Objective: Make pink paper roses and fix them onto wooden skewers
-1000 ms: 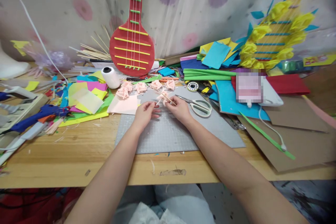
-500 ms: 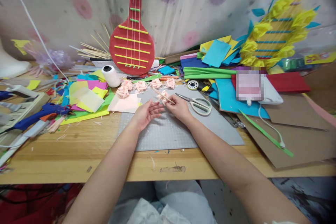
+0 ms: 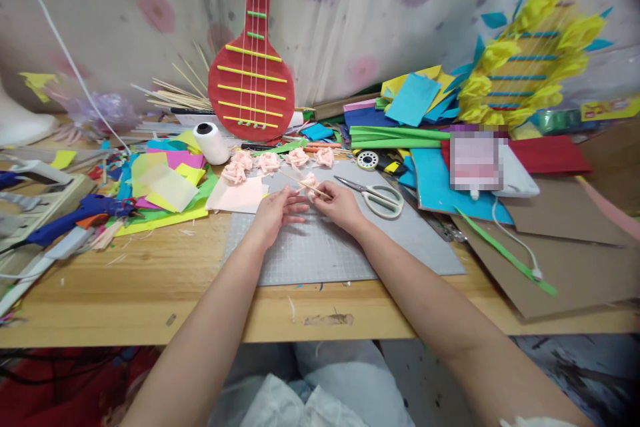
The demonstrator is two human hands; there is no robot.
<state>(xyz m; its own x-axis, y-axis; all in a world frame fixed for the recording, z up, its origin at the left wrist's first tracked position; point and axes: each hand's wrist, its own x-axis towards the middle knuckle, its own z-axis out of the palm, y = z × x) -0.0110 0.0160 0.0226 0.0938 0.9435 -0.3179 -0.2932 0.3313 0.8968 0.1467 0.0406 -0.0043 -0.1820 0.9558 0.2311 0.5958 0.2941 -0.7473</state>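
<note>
My right hand (image 3: 339, 205) is closed on a thin wooden stick (image 3: 304, 183), which points up and to the left. A pink paper flower (image 3: 310, 181) shows just behind the stick at my right fingertips; whether it is held or lying on the mat I cannot tell. My left hand (image 3: 280, 213) is open beside it, fingers apart, palm turned toward the right hand. Both are over the grey cutting mat (image 3: 320, 260). More pink paper flowers (image 3: 269, 162) stand in a row behind the hands. A pale pink paper square (image 3: 235, 195) lies left of my left hand.
Scissors (image 3: 383, 201) lie right of my right hand. A white thread spool (image 3: 211, 143) and a red paper instrument (image 3: 251, 90) stand behind. Coloured paper (image 3: 165, 180) and a blue glue gun (image 3: 75, 217) are at the left, cardboard (image 3: 565, 260) at the right.
The stick has swung flatter, its far end now reaching further left above my left fingers. My left hand's fingers have spread slightly; the right hand keeps its place.
</note>
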